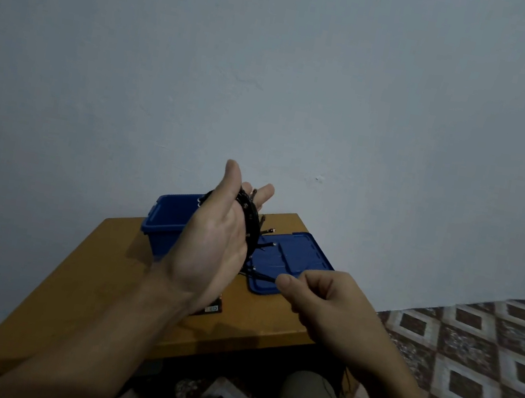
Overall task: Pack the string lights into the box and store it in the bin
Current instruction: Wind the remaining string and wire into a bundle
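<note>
One head-worn wide-angle view, forward and slightly down, close above a wooden table [85,273] against a pale wall [277,62].

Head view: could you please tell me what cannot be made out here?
Box: head view, mostly hidden behind the left hand and wrist; only a corner shows.
Bin interior: head view, screened by the same hand.
String lights: head view, blurred; bulbs uncountable.

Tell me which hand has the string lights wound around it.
The left hand, raised and open, wears the string lights; the right hand only pinches one strand.
</note>
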`<state>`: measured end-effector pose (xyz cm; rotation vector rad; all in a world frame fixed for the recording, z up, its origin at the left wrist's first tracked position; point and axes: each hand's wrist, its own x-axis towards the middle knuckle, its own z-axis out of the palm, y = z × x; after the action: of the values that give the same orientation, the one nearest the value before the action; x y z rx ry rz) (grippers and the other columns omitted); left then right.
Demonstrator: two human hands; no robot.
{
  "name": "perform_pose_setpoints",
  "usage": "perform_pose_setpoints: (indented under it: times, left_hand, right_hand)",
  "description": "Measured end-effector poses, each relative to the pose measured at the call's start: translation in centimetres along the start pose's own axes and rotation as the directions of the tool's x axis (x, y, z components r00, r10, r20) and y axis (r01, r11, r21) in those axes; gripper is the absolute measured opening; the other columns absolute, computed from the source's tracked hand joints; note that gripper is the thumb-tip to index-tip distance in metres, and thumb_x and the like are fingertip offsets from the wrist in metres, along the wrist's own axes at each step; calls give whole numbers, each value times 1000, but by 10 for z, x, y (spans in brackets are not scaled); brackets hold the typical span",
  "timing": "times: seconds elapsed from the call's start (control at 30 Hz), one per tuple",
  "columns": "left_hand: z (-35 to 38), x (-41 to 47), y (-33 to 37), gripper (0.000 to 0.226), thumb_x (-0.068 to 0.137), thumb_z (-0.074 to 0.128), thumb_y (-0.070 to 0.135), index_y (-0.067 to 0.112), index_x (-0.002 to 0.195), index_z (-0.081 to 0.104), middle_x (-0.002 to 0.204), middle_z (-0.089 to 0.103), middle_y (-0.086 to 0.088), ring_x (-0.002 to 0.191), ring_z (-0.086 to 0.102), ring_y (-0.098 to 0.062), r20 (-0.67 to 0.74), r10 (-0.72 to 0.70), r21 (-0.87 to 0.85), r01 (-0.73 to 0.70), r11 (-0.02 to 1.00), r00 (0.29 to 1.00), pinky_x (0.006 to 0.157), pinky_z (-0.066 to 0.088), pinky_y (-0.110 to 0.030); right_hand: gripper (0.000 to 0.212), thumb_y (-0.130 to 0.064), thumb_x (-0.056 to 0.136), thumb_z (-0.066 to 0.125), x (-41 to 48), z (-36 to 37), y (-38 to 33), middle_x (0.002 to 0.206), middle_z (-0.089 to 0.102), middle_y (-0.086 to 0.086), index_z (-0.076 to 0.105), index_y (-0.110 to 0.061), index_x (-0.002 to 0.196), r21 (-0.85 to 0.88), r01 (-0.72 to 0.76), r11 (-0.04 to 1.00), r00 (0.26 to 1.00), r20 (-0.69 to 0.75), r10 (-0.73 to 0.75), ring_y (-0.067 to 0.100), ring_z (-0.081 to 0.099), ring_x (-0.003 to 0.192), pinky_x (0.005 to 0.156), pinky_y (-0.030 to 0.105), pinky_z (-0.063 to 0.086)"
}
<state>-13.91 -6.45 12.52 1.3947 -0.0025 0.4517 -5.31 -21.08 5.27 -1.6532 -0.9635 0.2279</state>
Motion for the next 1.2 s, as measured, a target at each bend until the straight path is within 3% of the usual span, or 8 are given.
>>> perform_pose_setpoints:
  times: [0.17, 0.27, 0.43, 0.6, 0.77, 0.97, 1.07, 1.2]
  left_hand:
    - [2, 1, -3, 105, 75, 30, 81, 24, 159, 5, 163, 21, 17, 150, 9, 2, 45, -68, 71, 65, 995, 997, 118, 8, -29]
    - [0, 3, -7, 110, 73, 29, 85, 18, 159, 12, 165, 19, 11, 150, 11, 0, 18, -138, 169, 133, 977, 990, 125, 6, -37]
    - [4, -1, -5, 105, 74, 22, 81, 20, 159, 10, 164, 18, 11, 149, 11, -1, -23, -220, 262, 218, 940, 975, 121, 9, -29]
    - [4, 3, -7, 114, 63, 28, 82, 18, 158, 20, 160, 32, 4, 149, 21, -9, -44, -277, 278, 278, 920, 960, 125, 11, -41]
    - [-2, 9, -10, 127, 54, 24, 93, 25, 160, 5, 158, 38, 5, 148, 26, -12, -15, -355, 404, 330, 853, 935, 124, 11, -41]
    - [-6, 10, -14, 119, 66, 21, 93, 5, 144, 43, 123, 69, -11, 110, 67, -17, 0, -462, 466, 408, 785, 887, 109, 42, -37]
    - [-2, 1, -8, 103, 83, 8, 81, 2, 116, 65, 104, 72, -17, 99, 68, -27, 86, -494, 558, 369, 744, 865, 105, 46, -44]
    - [2, -7, -1, 91, 90, 6, 76, 4, 97, 62, 86, 69, -23, 64, 63, -27, 137, -515, 550, 367, 750, 846, 73, 53, -37]
  right_hand:
    - [47, -41, 96, 61, -2, 1, -5, 50, 39, -1, 45, -15, 61, 83, 9, 996, 999, 30, -12, 12, 30, 42, 44, 24, 30]
    - [41, -39, 96, 61, -2, 0, -6, 52, 43, -1, 57, -10, 68, 158, 49, 986, 999, 13, -52, 12, 32, 43, 43, 23, 30]
    - [19, -26, 97, 61, -2, -5, -6, 61, 60, 1, 72, -11, 92, 205, 114, 972, 990, -107, -94, 17, 49, 52, 50, 27, 42]
    - [13, -18, 96, 63, -2, -5, -9, 68, 67, 10, 73, -10, 93, 270, 197, 943, 973, -171, -154, 20, 53, 52, 49, 27, 45]
    - [11, -18, 92, 66, -4, -6, -10, 64, 63, 7, 74, -10, 91, 346, 232, 909, 967, -188, -175, 19, 49, 50, 47, 26, 42]
    - [18, -21, 86, 67, -4, -6, -13, 62, 60, 10, 74, -7, 95, 463, 227, 857, 972, -160, -171, 17, 42, 43, 42, 25, 37]
    - [21, -24, 84, 68, -4, -7, -13, 62, 58, 11, 75, -8, 95, 482, 216, 849, 975, -150, -163, 17, 41, 43, 41, 24, 36]
    - [16, -22, 85, 67, -3, -8, -11, 71, 64, 11, 75, -14, 96, 518, 213, 829, 977, -122, -175, 18, 45, 47, 44, 26, 39]
